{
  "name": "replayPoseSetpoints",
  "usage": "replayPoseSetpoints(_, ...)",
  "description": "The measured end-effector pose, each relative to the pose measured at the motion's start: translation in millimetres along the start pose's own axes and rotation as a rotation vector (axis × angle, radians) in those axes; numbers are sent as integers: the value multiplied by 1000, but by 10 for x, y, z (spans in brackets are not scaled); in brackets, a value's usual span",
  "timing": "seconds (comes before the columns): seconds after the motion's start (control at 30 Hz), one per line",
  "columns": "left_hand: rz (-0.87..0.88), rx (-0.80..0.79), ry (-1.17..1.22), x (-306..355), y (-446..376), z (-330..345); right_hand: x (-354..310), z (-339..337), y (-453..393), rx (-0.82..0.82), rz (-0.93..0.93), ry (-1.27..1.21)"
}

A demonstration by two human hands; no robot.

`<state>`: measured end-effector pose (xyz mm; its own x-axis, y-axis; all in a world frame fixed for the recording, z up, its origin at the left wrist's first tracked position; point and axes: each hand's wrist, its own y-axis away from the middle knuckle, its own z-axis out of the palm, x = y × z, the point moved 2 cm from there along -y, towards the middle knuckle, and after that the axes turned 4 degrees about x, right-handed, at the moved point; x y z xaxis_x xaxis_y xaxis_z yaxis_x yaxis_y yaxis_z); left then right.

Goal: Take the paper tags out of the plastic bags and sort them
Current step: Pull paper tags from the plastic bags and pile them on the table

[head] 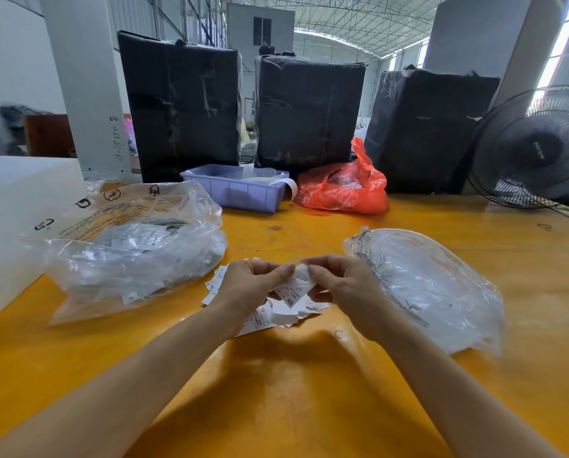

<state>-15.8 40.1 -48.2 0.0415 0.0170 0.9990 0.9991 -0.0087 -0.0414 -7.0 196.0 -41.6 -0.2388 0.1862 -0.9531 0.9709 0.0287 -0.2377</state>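
Observation:
My left hand [253, 285] and my right hand [342, 289] meet over the middle of the yellow table [276, 391]. Both pinch the same small clear plastic bag [298, 282], which holds white paper tags, one marked XS. Under my hands lies a loose heap of white paper tags [260, 320]. A big clear plastic bag [134, 246] full of more small tag packets sits to the left. On the right lies a pile of clear plastic bags [425, 285] with black print.
Behind the hands stand a pale blue plastic bin [233, 190] and a red plastic bag [342, 190]. Three black wrapped bales [309, 110] line the table's far side. A black fan [534, 150] stands at far right, a white box [12, 219] at left.

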Motion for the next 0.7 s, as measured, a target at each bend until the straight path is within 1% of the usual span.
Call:
replayPoseSetpoints(0.13, -18, 1, 53, 6, 1, 1, -15, -10, 1, -12, 17, -106)
replayPoseSetpoints(0.23, -15, -14, 64, 19, 7, -1, -20, -14, 7, -14, 19, -134)
replayPoseSetpoints(0.4, -15, -55, 65, 37, 18, -7, -39, -20, 22, -26, -10, -67)
replayPoseSetpoints(0.47, -3, -40, 70, 43, 13, -2, -42, -17, 22, -14, -14, -47)
replayPoseSetpoints(0.53, -4, 19, 117, 52, -6, -15, -39, -31, 13, 56, -12, -60)
replayPoseSetpoints(0.63, -33, 53, 239, 77, -18, -43, -34, -114, -11, 270, -30, -101)
replayPoseSetpoints(0.7, -36, 56, 287, 86, -11, -53, -43, -174, -20, 374, -44, -157)
